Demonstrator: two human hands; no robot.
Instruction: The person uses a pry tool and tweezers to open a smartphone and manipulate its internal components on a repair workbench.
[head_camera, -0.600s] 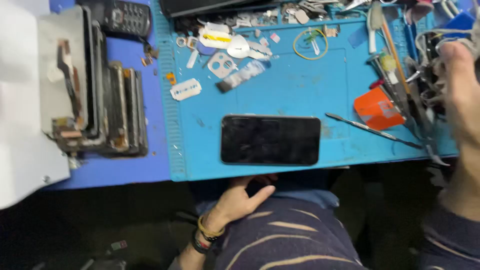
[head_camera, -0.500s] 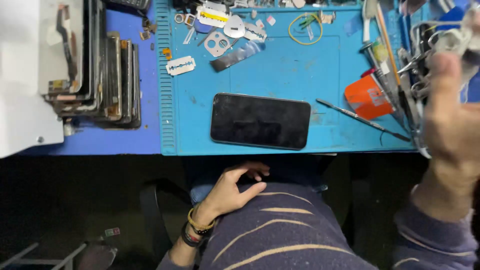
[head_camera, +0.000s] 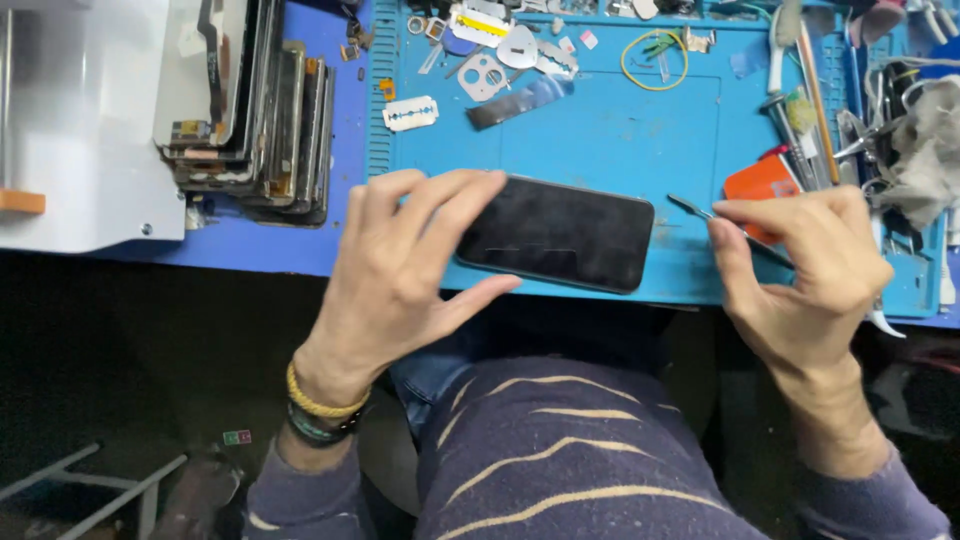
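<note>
Phone (head_camera: 558, 232) flat at near edge of mat (head_camera: 610, 130): thin, stiff, slick glass, likely fragile; hold by side edges. Left hand (head_camera: 405, 265) spread open, fingertips on phone's left end. Right hand (head_camera: 800, 270) pinches tweezers (head_camera: 700, 211).

One phone (head_camera: 558, 233), one razor blade (head_camera: 411, 113), two hands (head_camera: 400, 270).

dark striped sweater (head_camera: 560, 450), wrist bracelets (head_camera: 318, 412)
</note>
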